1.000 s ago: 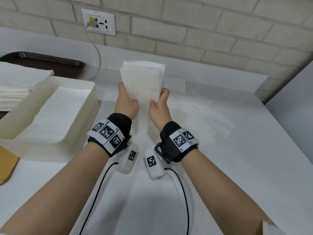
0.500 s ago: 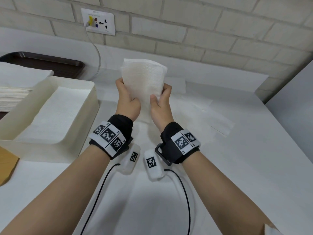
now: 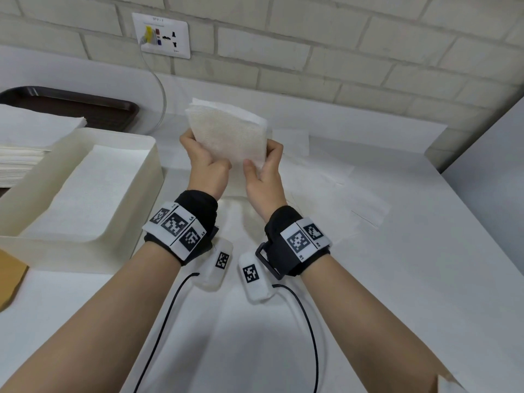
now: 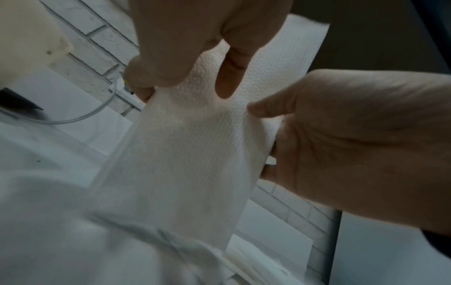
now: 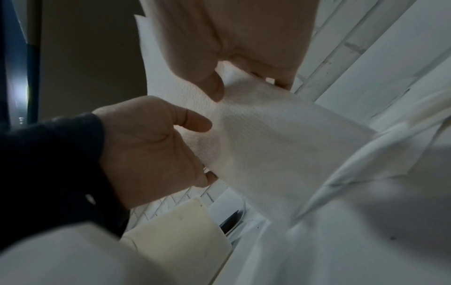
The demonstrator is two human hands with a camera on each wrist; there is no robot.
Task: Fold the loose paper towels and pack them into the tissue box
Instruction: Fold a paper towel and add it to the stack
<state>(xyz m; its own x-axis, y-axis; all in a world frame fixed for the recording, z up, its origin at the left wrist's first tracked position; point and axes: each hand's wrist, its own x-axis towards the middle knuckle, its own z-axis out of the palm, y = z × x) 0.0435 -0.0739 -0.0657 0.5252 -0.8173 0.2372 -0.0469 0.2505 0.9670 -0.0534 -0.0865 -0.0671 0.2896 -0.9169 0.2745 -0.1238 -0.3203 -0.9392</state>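
Observation:
I hold a folded white paper towel (image 3: 226, 134) upright above the table, its top tilted to the left. My left hand (image 3: 205, 158) grips its lower left edge, and my right hand (image 3: 262, 163) pinches its lower right edge. In the left wrist view the left hand (image 4: 175, 63) pinches the towel (image 4: 185, 154) from above while the right hand (image 4: 354, 144) holds its side. The right wrist view shows the right hand (image 5: 231, 48) and left hand (image 5: 146, 144) on the towel (image 5: 268, 135). The cream tissue box (image 3: 154, 157) stands open at the left with flat towels inside.
Loose paper towels (image 3: 334, 188) lie spread on the white table right of my hands. A stack of towels (image 3: 31, 137) sits on a dark tray (image 3: 85, 106) behind the box. A wall socket (image 3: 161, 35) with a cable is on the brick wall.
The towel has tilted so its top leans left. Both hands have closed in a little on its lower edge, the fingers curling tighter.

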